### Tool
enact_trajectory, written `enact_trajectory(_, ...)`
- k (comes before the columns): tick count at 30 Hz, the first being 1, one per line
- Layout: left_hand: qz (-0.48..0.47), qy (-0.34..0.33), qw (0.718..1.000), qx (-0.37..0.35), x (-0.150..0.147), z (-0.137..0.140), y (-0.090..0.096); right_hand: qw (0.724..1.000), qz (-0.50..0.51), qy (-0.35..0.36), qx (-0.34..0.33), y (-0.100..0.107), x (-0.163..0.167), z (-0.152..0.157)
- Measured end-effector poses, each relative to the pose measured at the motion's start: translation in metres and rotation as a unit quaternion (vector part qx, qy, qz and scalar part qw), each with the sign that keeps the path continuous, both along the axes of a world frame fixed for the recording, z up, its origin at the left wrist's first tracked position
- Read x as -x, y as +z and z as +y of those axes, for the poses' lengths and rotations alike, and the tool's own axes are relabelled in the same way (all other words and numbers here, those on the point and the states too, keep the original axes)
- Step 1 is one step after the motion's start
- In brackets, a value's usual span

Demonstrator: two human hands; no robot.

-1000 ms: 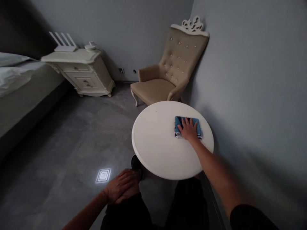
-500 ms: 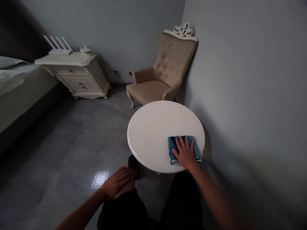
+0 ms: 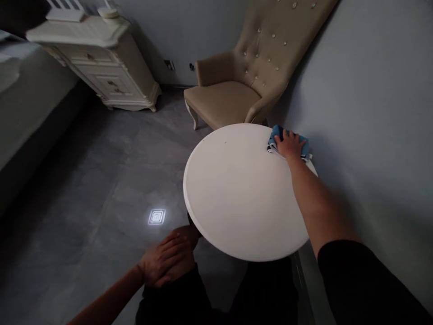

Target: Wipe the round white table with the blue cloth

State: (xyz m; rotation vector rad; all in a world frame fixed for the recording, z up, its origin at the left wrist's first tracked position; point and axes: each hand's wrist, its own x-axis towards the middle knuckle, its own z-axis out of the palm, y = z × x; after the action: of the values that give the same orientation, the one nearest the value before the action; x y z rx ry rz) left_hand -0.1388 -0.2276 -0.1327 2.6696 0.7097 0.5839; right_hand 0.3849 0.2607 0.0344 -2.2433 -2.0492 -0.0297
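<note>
1. The grey wall (image 3: 379,90) fills the right side, and the dark grey floor (image 3: 94,180) spreads across the left and middle.
2. At the left edge stands a bed (image 3: 34,104), pale above and darker along its base.
3. A tan armchair (image 3: 223,101) with a buttoned back sits in the corner, the top of its back cut off by the frame.
4. The round white table (image 3: 237,194) stands in front of the armchair, its far edge overlapping the seat in view.
5. A cream cabinet (image 3: 131,72) stands between bed and armchair, with a drawer above a door.
6. On the cabinet sits a white device with upright antennas (image 3: 66,14), partly out of frame.
7. The folded blue cloth (image 3: 277,132), with dark patches and white edges, lies on the table at the far right rim, near the wall.
8. The right hand (image 3: 290,145) rests palm down on the cloth, fingers spread wide over it.
9. The left hand (image 3: 164,262) lies on the person's left knee, fingers close together and gently bent, away from the table.
10. A bright square patch (image 3: 157,217) glows on the floor near the left hand.
11. A tiny dark speck (image 3: 225,142) marks the tabletop's far part.
</note>
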Motion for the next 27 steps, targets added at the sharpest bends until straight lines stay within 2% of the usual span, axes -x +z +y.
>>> enact_trajectory(2,0.005,0.002,1.0,-0.008,0.001,0.0,-0.002,1.0,-0.01,-0.005,-0.001,0.001,-0.005,0.014)
enact_trajectory(4,0.009,0.002,1.0,-0.004,0.0,0.0,-0.005,0.999,-0.035,0.008,0.003,0.001,-0.009,0.014)
enact_trajectory(8,0.001,0.005,1.0,0.0,-0.008,0.005,-0.008,0.996,-0.081,0.029,0.025,0.0,-0.019,-0.025)
enact_trajectory(12,-0.012,-0.004,1.0,-0.022,-0.022,0.012,0.003,0.996,-0.079,0.032,0.036,0.001,-0.036,-0.107)
enact_trajectory(17,0.0,-0.003,0.999,-0.044,-0.036,0.01,0.016,0.995,-0.074,0.055,0.044,-0.003,-0.05,-0.255)
enact_trajectory(20,0.016,-0.006,0.997,-0.07,-0.039,0.006,0.013,0.995,-0.063,0.061,0.04,-0.016,-0.048,-0.346)
enact_trajectory(22,0.026,-0.007,0.997,-0.076,-0.039,0.004,0.01,0.997,-0.046,0.057,0.037,-0.027,-0.044,-0.391)
enact_trajectory(24,0.033,-0.005,0.997,-0.073,-0.038,0.003,0.008,0.997,-0.028,0.053,0.037,-0.034,-0.041,-0.417)
enact_trajectory(27,0.037,0.0,0.996,-0.075,-0.036,0.003,0.008,0.997,-0.026,0.049,0.045,-0.032,-0.04,-0.414)
